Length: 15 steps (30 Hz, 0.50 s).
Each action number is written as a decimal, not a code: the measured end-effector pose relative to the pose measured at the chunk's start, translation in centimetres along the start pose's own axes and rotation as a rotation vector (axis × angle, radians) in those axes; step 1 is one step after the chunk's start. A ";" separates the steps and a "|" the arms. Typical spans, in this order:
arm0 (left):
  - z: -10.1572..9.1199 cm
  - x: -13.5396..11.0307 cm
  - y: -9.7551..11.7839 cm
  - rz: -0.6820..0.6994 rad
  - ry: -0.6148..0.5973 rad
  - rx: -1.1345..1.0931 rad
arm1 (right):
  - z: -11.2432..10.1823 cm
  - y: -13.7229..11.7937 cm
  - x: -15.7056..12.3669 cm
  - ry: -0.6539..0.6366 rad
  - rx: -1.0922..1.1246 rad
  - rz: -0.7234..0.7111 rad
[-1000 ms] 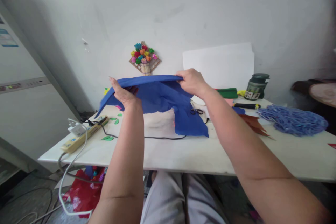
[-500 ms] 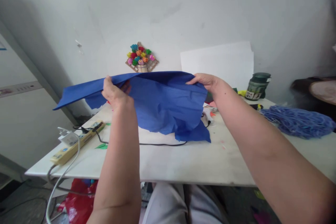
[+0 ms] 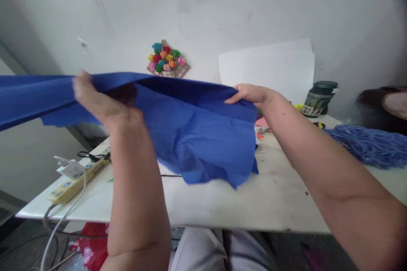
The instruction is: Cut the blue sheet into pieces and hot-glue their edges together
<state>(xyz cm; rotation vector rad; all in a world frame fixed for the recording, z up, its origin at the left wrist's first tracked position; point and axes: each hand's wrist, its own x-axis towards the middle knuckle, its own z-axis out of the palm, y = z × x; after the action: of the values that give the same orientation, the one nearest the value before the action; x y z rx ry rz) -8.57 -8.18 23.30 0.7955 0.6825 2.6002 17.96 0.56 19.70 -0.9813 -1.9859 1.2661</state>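
A large sheet of blue crepe-like paper or thin cloth (image 3: 203, 131) hangs folded between my hands, above the white table (image 3: 254, 207). My left hand (image 3: 101, 97), smeared by motion, is closed round its upper folded part, and the sheet runs on past it to the left edge of the view. My right hand (image 3: 248, 94) pinches the top right corner between thumb and fingers. The lower edge droops in wrinkles close over the tabletop. Some of what lies behind the sheet is hidden.
A power strip (image 3: 70, 186) with a white plug and cables lies on the table's left. At the right are a green jar (image 3: 319, 98) and a bundle of blue strands (image 3: 369, 144). Colourful craft flowers (image 3: 165, 57) and white boards (image 3: 267, 65) are at the wall.
My left hand has moved left and up, drawing the blue sheet out further to the left. My right hand keeps its pinch in nearly the same place.
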 end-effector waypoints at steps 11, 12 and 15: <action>-10.1 1.1 -18.2 -0.595 0.249 0.547 | 0.2 10.7 6.3 0.135 -1.042 0.200; -10.9 1.1 -18.8 -0.606 0.263 0.565 | 0.4 11.3 6.2 0.153 -1.079 0.187; -12.4 1.1 -19.6 -0.675 0.238 0.649 | 0.9 13.1 5.7 0.171 -1.162 0.093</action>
<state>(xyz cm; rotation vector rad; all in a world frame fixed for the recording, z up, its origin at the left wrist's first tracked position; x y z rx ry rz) -13.39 4.23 4.32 0.3078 1.5889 1.8621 17.63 8.46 7.75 -1.6043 -2.5122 -0.0902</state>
